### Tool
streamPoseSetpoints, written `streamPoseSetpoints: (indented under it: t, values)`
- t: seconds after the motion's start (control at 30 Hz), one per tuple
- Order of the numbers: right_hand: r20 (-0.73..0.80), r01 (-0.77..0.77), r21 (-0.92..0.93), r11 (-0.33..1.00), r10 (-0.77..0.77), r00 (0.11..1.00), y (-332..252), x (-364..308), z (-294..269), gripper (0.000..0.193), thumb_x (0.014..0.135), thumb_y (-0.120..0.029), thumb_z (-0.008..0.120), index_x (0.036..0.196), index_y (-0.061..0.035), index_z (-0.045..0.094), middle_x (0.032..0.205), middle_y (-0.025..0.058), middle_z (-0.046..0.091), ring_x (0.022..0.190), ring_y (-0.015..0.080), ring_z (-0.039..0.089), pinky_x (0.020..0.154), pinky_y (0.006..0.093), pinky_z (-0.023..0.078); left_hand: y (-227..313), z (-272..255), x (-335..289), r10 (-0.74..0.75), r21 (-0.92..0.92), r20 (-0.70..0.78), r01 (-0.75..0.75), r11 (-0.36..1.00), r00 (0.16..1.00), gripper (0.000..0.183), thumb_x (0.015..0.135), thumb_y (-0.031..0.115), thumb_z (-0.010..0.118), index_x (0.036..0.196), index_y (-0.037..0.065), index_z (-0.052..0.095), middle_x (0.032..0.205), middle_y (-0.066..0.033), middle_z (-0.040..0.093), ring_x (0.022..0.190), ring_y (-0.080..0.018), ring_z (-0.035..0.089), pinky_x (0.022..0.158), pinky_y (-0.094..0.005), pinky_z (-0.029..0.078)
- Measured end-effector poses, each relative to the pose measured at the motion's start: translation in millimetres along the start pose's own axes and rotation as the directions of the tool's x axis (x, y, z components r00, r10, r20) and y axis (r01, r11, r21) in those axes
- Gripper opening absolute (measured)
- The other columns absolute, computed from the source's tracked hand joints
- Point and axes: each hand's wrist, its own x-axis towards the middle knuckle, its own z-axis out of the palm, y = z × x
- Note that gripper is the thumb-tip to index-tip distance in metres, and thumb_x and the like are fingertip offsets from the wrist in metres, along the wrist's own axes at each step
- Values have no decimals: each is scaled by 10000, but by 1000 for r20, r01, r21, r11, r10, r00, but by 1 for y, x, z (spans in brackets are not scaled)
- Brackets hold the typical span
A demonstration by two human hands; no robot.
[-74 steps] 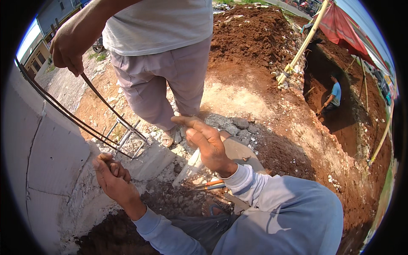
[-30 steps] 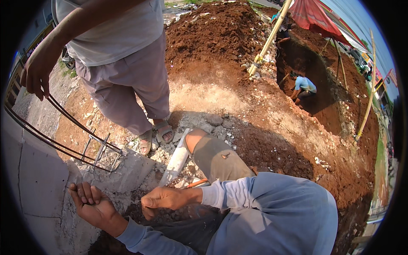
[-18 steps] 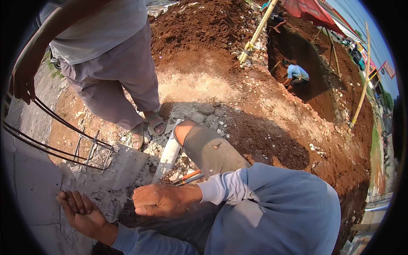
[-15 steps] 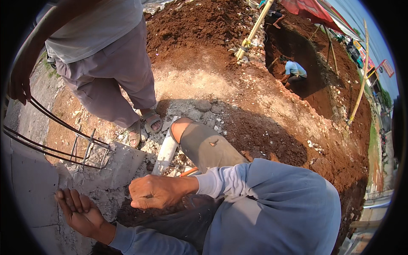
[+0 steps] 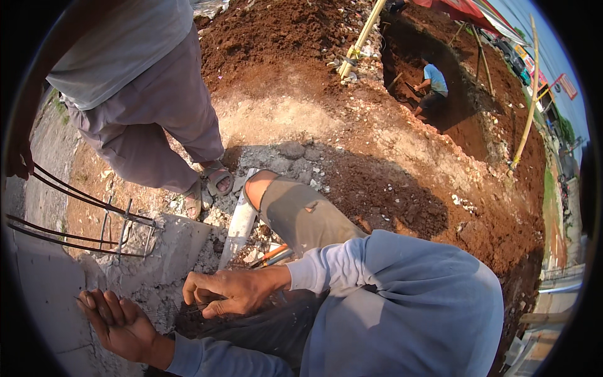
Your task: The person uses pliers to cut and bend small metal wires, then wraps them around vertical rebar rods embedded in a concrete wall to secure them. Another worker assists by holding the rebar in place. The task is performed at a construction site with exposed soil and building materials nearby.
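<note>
My left hand [image 5: 125, 327] is at the lower left, palm up, fingers curled and thumb side pressed toward the fingertips, beside the grey concrete wall [image 5: 47, 270]. To its right my right hand [image 5: 235, 292] is held knuckles up, fingers bent toward the thumb. Faint strands of thin wire [image 5: 168, 310] stretch between the two hands; both hands seem closed on them, though the ends are hard to see. Above my hands, bent steel rebar [image 5: 94, 200] with tie loops comes out of a rough concrete beam [image 5: 173, 245].
A person in mauve trousers [image 5: 141, 135] stands at the left, one hand at the rebar. A white pipe [image 5: 239, 229] lies by my knee, with an orange-handled tool [image 5: 273, 253]. Another person [image 5: 430, 85] crouches in a dug trench [image 5: 461, 129] beyond bamboo poles [image 5: 363, 41].
My right hand's fingers have loosened from a tight fist into a looser bend, thumb now showing. My left hand has shifted slightly down. The person in the trench has raised their upper body.
</note>
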Motion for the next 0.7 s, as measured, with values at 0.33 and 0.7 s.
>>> streamPoseSetpoints:
  t: [0.33, 0.7]
  values:
    - [230, -173, 185, 967, 129, 965, 23, 6, 9, 504, 989, -447, 530, 1146, 30, 571, 749, 52, 560, 624, 170, 564, 563, 321, 459, -2, 22, 11, 3, 18, -132, -1, 1000, 991, 169, 1025, 137, 496, 1089, -7, 555, 965, -44, 623, 539, -28, 331, 409, -203, 204]
    - [168, -145, 144, 979, 120, 978, 18, 13, 32, 590, 1010, -533, 431, 735, -15, 498, 597, 20, 431, 557, 145, 448, 546, 331, 395, 6, 25, 0, 146, 179, -537, -57, 982, 831, 203, 1010, 104, 498, 1154, -34, 539, 943, -59, 602, 547, -41, 333, 425, -216, 230]
